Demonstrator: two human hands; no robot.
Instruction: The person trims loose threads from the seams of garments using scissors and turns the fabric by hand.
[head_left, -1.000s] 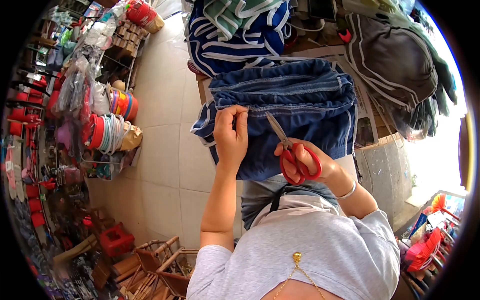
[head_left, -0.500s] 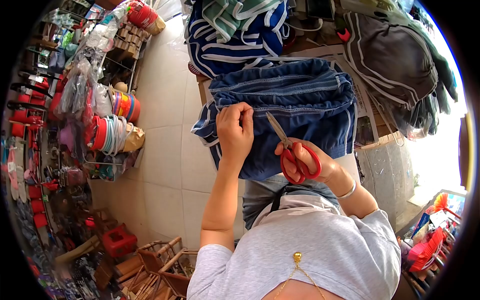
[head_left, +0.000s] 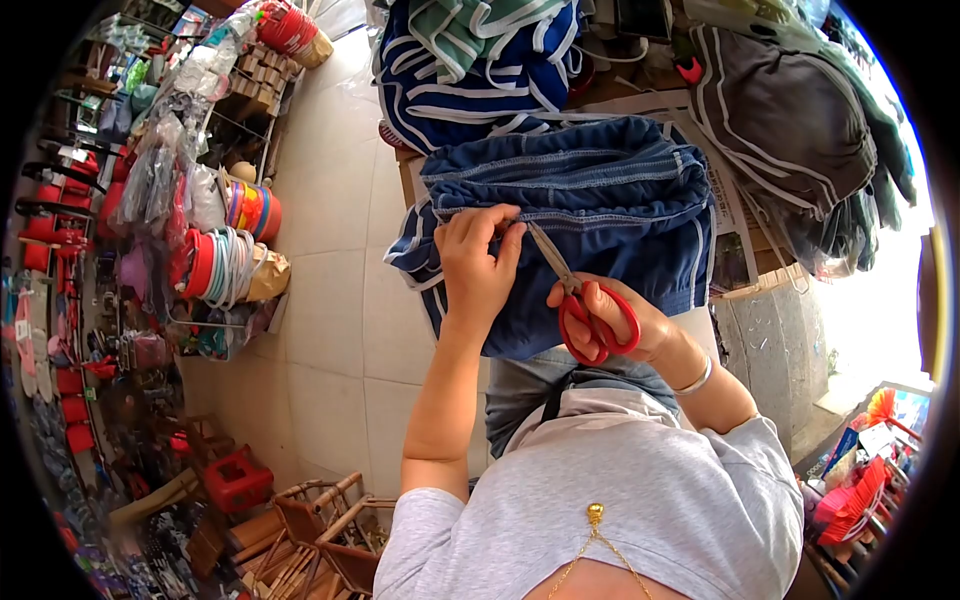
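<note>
A dark blue garment point(head_left: 620, 260) with white stripes and pale stitching lies bunched over the near edge of the table, by my lap. My left hand point(head_left: 480, 260) is closed on its left part at the stitched seam. Thumb and index fingertip point right, close to the scissor tips; whether a thread lies between them is too small to tell. My right hand point(head_left: 625, 320) holds scissors point(head_left: 600, 325) by their red handles. Their metal blades point up and left over the garment and look nearly closed.
Striped blue clothing point(head_left: 470, 110) with green cloth point(head_left: 470, 35) on top is piled behind. A grey bundle with white piping point(head_left: 785, 120) lies at the right. Goods shelves point(head_left: 245, 150) line the left, a tiled floor point(head_left: 325, 330) between. Wooden chair frames point(head_left: 325, 530) stand lower left.
My left index finger and thumb have stretched out to the right, nearer the scissor tips. The scissors have moved slightly left and up. The garment has hardly shifted.
</note>
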